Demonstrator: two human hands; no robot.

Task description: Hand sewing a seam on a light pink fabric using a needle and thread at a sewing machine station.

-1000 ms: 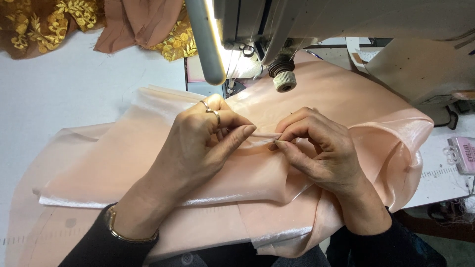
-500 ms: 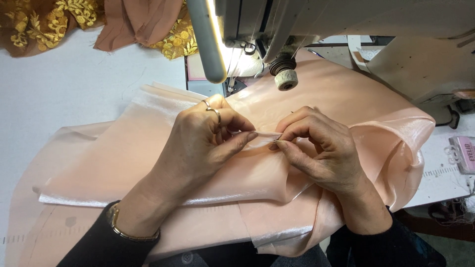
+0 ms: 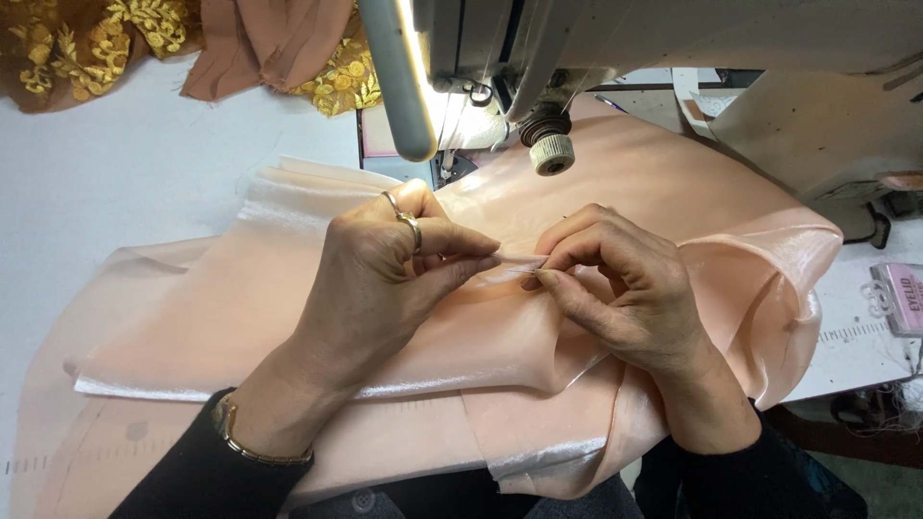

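Head view: both hands meet at the centre of the frame over a sheet of shiny peach fabric [image 3: 615, 183] that spreads across the white table [image 3: 144, 192] from lower left to right. The left hand [image 3: 385, 269] comes in from the lower left, its fingers drawn narrow, thumb and forefinger pinching a small fold of the fabric. It wears two rings on one finger and a gold bracelet [image 3: 240, 444] at the wrist, above a black sleeve. The right hand [image 3: 625, 288] comes in from the lower right, fingers curled tight, its fingertips pinched on the same fold, just beside the left fingertips. Whether it also holds a pin or needle there cannot be told; only a thin pale line shows between the two pinches.

Straight above the hands, at top centre, stands the sewing machine [image 3: 577, 48], with a lit tube lamp [image 3: 399, 86] on its left side and a ridged knob [image 3: 552, 154] hanging over the fabric. At upper left lie a brown cloth with gold embroidery [image 3: 87, 48] and a plain brown cloth [image 3: 269, 43]. At the right edge sits a small pink packet [image 3: 902, 298].
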